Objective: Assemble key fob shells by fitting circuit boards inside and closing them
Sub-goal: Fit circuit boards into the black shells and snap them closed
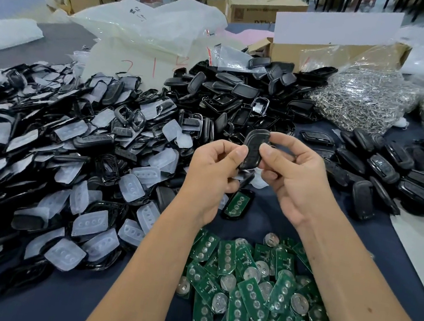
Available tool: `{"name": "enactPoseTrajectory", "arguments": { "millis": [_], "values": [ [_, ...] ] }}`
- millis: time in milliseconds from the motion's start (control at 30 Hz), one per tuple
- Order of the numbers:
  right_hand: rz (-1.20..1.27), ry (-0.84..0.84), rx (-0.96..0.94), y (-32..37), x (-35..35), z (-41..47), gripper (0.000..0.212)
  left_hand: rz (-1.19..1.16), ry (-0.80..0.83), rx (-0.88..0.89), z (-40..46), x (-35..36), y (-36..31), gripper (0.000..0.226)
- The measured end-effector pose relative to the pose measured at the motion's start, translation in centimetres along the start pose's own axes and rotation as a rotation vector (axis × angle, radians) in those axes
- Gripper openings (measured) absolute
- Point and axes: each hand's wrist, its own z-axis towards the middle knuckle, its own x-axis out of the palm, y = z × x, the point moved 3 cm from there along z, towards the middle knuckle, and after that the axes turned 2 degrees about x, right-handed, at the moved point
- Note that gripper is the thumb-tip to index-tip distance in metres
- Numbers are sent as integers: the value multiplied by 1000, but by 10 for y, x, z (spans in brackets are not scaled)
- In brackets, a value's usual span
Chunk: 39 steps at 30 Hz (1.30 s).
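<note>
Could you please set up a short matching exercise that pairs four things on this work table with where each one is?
Things:
1. black key fob shell
2. pile of green circuit boards
3. translucent button pads
4. bags of metal key rings

Places:
A. far right of the table
B. near edge, between the forearms
C. pinched by both hands above the table
D. heaped on the left

Pairs: 1-C, 2-B, 3-D, 4-A
</note>
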Motion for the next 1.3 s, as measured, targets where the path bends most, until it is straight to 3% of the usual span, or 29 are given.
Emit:
{"name": "enactPoseTrajectory", "arguments": {
  "millis": [67, 200, 300, 400, 500, 633, 733, 867, 967, 1067, 1200, 1300],
  "values": [
    [-69, -53, -19, -3, 1, 0, 27, 67, -56, 40, 1, -2, 1, 19],
    [-254, -118, -62, -8, 5, -1, 7, 573, -133, 361, 6, -9, -1, 21],
    [-264, -160, -63, -10, 5, -3, 17, 748, -83, 517, 6, -4, -3, 20],
    [-264, -192, -47, -10, 3, -2, 22, 816, 4, 556, 6, -1, -4, 14],
    [-226, -212, -12, -10, -1, 1, 27, 802, 88, 512, 2, -5, -9, 4],
    [-111, -181, -34, -5, -4, 3, 10, 1056, 62, 341, -5, -17, -14, 25],
    [-12, -186, -70, -1, -7, 5, 10, 1249, 144, 171, -11, -15, -14, 34],
    [-4, -148, -54, -2, -6, 6, 11, 1362, 212, 105, -12, -6, -14, 37],
    [-16, -113, -19, -4, -6, 4, 11, 1295, 200, 91, -10, -8, -11, 33],
    [-10, -98, -4, -2, -5, 3, 12, 986, 115, 72, -5, -15, -7, 22],
    [-63, -42, 30, -2, -4, 3, 12, 491, -77, 16, 3, -30, -7, 24],
    [-94, 43, 79, -5, -2, 3, 23, 204, -174, -59, 6, -35, -2, 18]
  ]
}}
